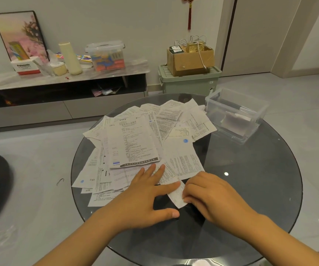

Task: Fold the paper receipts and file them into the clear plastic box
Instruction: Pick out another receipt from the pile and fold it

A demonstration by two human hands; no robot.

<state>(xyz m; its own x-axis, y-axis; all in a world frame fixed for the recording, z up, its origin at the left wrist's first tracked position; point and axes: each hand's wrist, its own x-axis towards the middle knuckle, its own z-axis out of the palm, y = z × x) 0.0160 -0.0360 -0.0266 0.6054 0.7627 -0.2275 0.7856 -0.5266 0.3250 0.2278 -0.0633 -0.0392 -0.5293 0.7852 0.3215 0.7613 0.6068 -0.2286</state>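
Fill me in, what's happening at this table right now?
A person is working on one narrow receipt at the near edge of a round glass table. The left hand presses it flat with straight fingers; the right hand pinches its edge. A pile of unfolded receipts remains. The clear plastic box holds some paper already.

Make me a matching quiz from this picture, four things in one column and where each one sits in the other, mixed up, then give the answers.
Things:
1. clear plastic box
2. cardboard box
3. narrow receipt
4. lidded plastic tub

Places:
A. on the long low cabinet by the wall
B. between the left hand and right hand
C. on the green storage bin
D. at the far right edge of the round glass table

Pairs: 1-D, 2-C, 3-B, 4-A
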